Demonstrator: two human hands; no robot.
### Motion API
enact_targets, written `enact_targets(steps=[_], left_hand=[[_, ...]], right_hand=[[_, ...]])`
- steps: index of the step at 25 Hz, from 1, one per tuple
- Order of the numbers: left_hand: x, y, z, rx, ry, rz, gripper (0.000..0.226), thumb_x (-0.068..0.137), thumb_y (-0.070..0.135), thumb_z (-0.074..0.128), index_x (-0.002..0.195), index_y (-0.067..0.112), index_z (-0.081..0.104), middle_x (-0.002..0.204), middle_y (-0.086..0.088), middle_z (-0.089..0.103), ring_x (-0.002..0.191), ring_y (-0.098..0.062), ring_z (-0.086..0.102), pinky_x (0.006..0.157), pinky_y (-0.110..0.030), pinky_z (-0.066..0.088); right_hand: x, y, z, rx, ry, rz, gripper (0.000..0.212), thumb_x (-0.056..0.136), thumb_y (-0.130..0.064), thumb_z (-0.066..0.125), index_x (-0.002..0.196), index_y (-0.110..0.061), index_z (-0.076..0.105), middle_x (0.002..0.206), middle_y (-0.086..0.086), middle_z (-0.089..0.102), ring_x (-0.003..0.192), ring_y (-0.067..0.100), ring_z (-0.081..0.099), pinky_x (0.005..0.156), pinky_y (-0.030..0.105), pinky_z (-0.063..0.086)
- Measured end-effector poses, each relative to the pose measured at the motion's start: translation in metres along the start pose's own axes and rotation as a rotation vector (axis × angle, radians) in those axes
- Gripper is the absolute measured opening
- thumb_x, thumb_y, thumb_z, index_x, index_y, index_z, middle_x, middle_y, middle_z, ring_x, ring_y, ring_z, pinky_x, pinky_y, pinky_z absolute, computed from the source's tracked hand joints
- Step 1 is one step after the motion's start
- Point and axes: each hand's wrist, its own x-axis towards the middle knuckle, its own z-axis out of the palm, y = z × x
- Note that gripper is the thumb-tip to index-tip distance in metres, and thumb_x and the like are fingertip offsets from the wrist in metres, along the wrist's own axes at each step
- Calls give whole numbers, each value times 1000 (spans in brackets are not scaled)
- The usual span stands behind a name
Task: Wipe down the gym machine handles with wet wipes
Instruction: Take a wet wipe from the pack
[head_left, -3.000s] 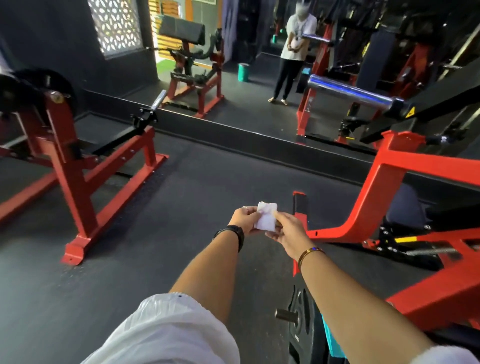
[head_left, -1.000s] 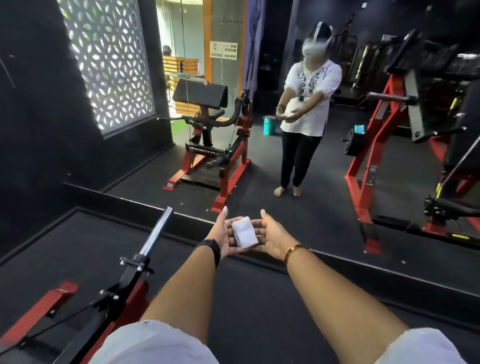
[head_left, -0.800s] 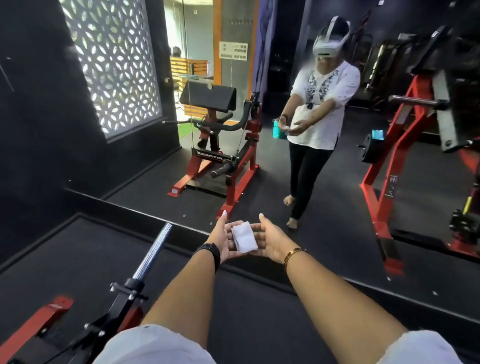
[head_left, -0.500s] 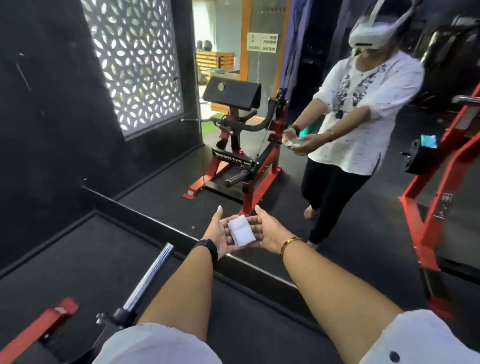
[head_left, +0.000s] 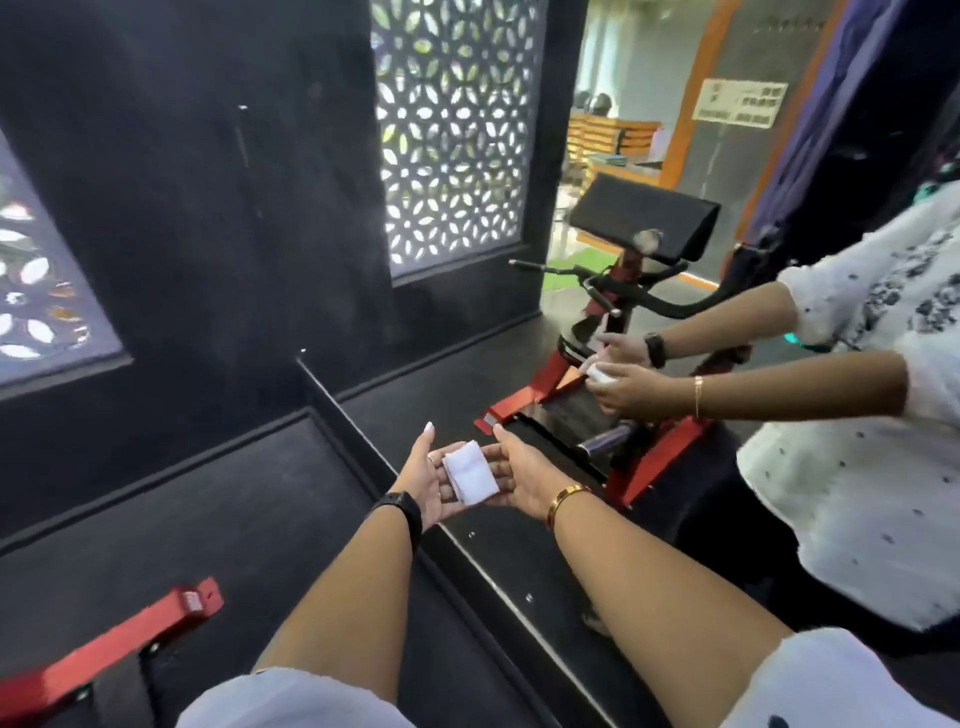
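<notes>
Folded wet wipe (head_left: 470, 475) rests on near-straight fingers of my left hand (head_left: 423, 486) and right hand (head_left: 524, 478), unpinched, long axis away from me. Red machine frame (head_left: 104, 660) sits low-left, nearer my left hand.

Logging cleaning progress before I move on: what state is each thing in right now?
wet wipe, folded, held between both hands
left hand, open, fingers straight, carrying the wipe
right hand, open, fingers straight, carrying the wipe
red machine frame, on floor, untouched
</notes>
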Motion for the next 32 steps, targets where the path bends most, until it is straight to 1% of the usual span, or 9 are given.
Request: enact_targets(steps=[3, 5, 9, 13, 16, 18, 20, 23, 32], left_hand=[[43, 47, -40, -55, 103, 23, 70, 87, 71, 39, 120, 14, 61, 118, -13, 66, 105, -31, 65, 87, -47, 54], [62, 80, -73, -86, 172, 65, 71, 87, 72, 38, 123, 15, 60, 117, -11, 67, 106, -30, 65, 92, -49, 51], [65, 127, -145, -140, 353, 101, 69, 87, 72, 36, 124, 17, 56, 113, -8, 69, 101, -28, 68, 84, -45, 54], [49, 152, -221, -275, 528, 174, 76, 86, 75, 35, 120, 12, 62, 108, -9, 72, 100, -28, 69, 89, -46, 53], [30, 163, -272, -406, 691, 268, 78, 85, 76, 34, 118, 12, 64, 109, -9, 71, 102, -29, 68, 91, -46, 52], [15, 168, -294, -519, 824, 317, 76, 85, 75, 37, 120, 12, 60, 111, -10, 70, 100, -29, 67, 89, -46, 53], [1, 168, -307, -612, 973, 378, 72, 86, 72, 37, 122, 13, 55, 109, -10, 68, 92, -28, 67, 80, -44, 54], [-17, 159, -315, -716, 1067, 411, 71, 89, 70, 35, 126, 13, 52, 109, -12, 66, 88, -29, 66, 70, -39, 54], [-107, 107, -354, -924, 1242, 573, 78, 85, 75, 34, 124, 12, 55, 119, -16, 64, 100, -30, 64, 86, -42, 52]], right_hand=[[72, -39, 34, -90, -85, 27, 56, 96, -58, 34, 105, -11, 63, 98, 12, 67, 89, 26, 62, 87, 42, 52], [115, -64, 69, -152, -164, 21, 56, 95, -58, 34, 103, -11, 64, 89, 10, 67, 82, 23, 63, 79, 38, 53], [171, -92, 148, -245, -358, 68, 54, 96, -57, 34, 101, -12, 63, 93, 9, 67, 82, 22, 63, 72, 34, 54], [220, -106, 243, -399, -600, 121, 56, 96, -58, 32, 105, -11, 63, 100, 11, 68, 89, 25, 64, 78, 37, 54], [244, -112, 321, -536, -807, 156, 56, 96, -58, 32, 104, -12, 62, 96, 10, 68, 86, 23, 65, 70, 34, 53], [250, -115, 363, -631, -933, 183, 55, 97, -57, 31, 104, -12, 62, 94, 9, 67, 85, 23, 65, 69, 33, 53], [253, -113, 400, -725, -1078, 214, 54, 97, -56, 31, 104, -11, 61, 94, 10, 67, 86, 24, 63, 77, 37, 53], [249, -103, 436, -827, -1201, 263, 53, 96, -57, 33, 101, -12, 60, 90, 8, 65, 83, 22, 61, 80, 37, 49], [177, -32, 515, -915, -1347, 302, 52, 98, -54, 34, 102, -10, 61, 96, 8, 66, 86, 21, 62, 74, 33, 51]])
